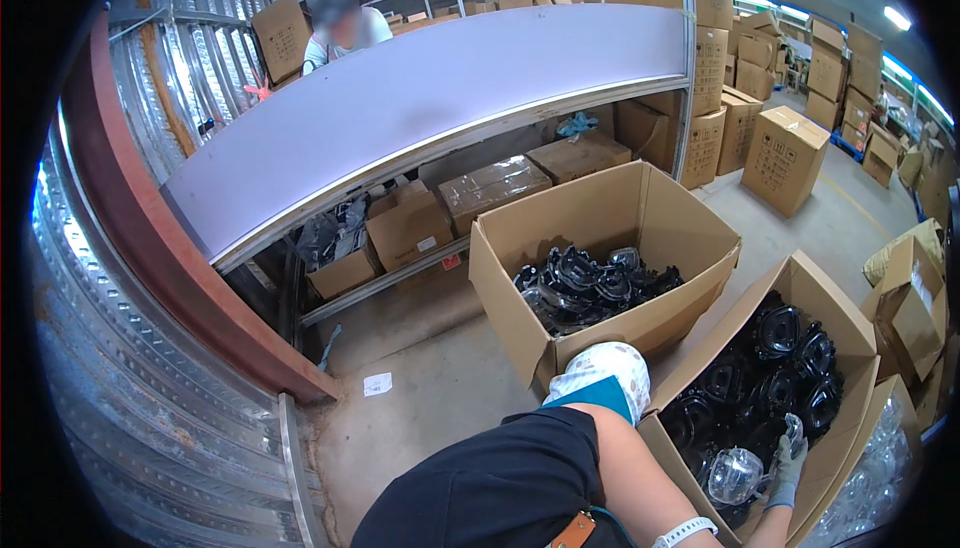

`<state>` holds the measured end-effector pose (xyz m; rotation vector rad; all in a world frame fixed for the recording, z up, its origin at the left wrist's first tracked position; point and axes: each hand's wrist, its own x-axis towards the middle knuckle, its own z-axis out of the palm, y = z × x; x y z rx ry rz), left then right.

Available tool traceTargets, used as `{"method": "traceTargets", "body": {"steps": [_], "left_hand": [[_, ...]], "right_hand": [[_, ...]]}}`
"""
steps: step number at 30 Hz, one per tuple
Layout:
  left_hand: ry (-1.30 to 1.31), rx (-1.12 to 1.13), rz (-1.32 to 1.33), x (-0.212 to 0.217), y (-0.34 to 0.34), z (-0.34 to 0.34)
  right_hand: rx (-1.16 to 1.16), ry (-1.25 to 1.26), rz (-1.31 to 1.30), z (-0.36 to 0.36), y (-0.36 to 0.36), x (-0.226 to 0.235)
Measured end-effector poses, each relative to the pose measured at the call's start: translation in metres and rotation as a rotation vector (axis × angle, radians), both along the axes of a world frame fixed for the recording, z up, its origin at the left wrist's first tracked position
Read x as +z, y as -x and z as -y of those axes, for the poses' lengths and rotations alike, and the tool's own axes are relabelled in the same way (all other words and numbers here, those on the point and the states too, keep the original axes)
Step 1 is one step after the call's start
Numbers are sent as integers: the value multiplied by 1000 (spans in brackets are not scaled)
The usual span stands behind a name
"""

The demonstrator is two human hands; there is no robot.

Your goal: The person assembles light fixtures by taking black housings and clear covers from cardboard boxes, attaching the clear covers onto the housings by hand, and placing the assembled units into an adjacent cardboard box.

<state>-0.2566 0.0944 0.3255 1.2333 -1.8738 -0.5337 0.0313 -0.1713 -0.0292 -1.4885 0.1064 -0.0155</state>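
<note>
My right hand (pixel 788 466), in a light grey-white glove, reaches low into a cardboard box (pixel 838 298) at the right. Its fingers point upward and appear to grip the right side of a clear, rounded plastic cover (pixel 737 475); the exact contact is hard to see. Beneath and around the cover lie many glossy black plastic housings (pixel 776 388) with round openings, heaped in the box. My left arm, with a white watch (pixel 686 530) at the wrist, runs down past the lower edge. The left hand itself is out of the picture.
Another open box (pixel 600 333) holds black and clear parts. Clear plastic pieces (pixel 868 493) fill a container at lower right. Behind a long white panel (pixel 430 98) stands another person (pixel 345 33). A reddish beam (pixel 150 188) rises at left; closed cartons (pixel 785 160) stand farther back.
</note>
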Motion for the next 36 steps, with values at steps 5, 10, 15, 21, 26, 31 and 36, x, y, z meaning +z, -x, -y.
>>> {"method": "traceTargets", "body": {"steps": [5,10,15,21,26,31,36], "left_hand": [[92,229,595,16,5,-11],[-118,-584,-1005,11,-4,-3],[-37,-122,-279,-8,-6,6],[-158,-590,-1125,-22,-15,13],[-168,-653,-1152,-25,-13,14],[-155,-676,-1153,-24,-14,13],[-187,-657,-1165,-22,-15,11]], "right_hand": [[-40,-28,74,5,-4,-9],[7,20,-41,11,-7,-11],[21,18,-51,3,2,2],[6,-11,-132,0,8,7],[-8,-29,-11,4,1,-10],[13,-2,-110,5,5,-1],[15,73,-153,-5,16,22]]}}
